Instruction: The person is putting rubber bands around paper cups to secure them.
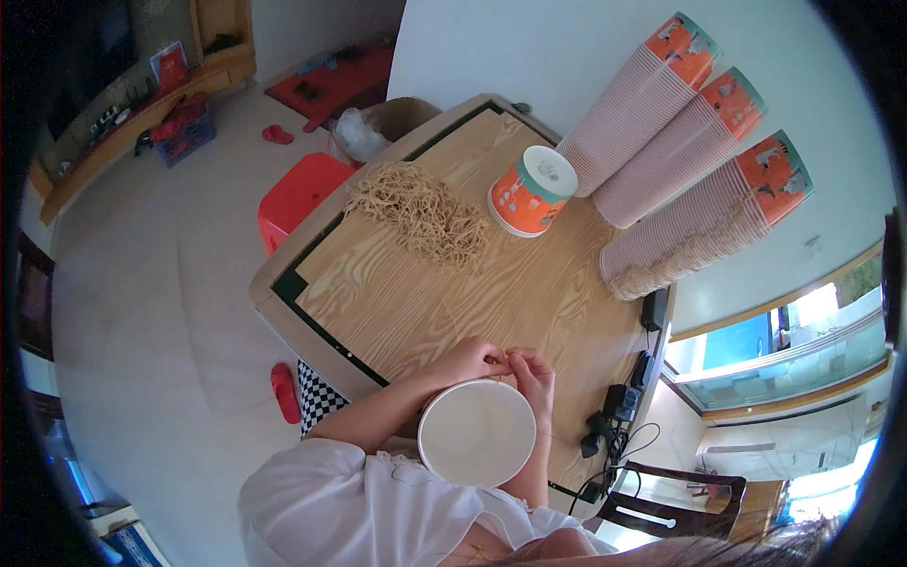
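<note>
A white round paper tub (477, 433) stands close against my body, its open mouth facing up. Just past its far rim, my left hand (472, 359) is closed in a pinch. Facing it, my right hand (535, 372) pinches too, the fingertips of both hands almost touching. Between them is a short bit of thin tan string (501, 379), mostly covered by the fingers. Farther off on the table lies a loose tangled heap of tan string (420, 215). Beside that heap an orange and green paper tub (531, 194) stands upside down.
Three tall stacks of nested paper tubs (628, 118) line the table's far right; the nearest stack has string loops (694, 250) along its side. Cables and black adapters (619, 404) crowd the right edge of the wooden table (397, 312). A red stool (300, 197) stands left.
</note>
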The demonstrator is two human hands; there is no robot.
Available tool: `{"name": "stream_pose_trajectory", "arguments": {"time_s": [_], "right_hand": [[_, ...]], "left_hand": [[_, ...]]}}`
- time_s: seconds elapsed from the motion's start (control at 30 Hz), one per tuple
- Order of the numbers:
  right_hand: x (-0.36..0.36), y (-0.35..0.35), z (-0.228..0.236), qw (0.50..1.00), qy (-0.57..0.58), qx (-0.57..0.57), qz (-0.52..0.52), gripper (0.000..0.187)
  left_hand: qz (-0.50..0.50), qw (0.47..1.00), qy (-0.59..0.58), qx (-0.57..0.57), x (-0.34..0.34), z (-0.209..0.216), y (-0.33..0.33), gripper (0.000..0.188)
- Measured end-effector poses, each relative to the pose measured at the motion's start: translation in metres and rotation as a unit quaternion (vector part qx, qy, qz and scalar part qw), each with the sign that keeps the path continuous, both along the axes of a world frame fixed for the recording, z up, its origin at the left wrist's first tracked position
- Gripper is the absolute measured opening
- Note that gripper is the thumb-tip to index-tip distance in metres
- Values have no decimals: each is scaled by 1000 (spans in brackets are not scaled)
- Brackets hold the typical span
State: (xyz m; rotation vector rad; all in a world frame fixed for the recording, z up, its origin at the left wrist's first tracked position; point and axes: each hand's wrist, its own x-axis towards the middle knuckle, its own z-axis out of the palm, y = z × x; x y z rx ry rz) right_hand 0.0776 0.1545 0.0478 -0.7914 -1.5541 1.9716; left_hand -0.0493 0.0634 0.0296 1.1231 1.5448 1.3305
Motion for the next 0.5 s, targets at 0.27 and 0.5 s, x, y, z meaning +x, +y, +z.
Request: {"name": "stream_pose_trajectory", "arguments": {"time_s": [0.27,0.5], "right_hand": [[2,5,-2,999,3,48,-19,4],[1,-6,22,999,-40,17,20,4]], "left_hand": [[13,997,64,-28,-3,22,-5,29],[-23,974,-220,51,-41,23,-17,21]]}}
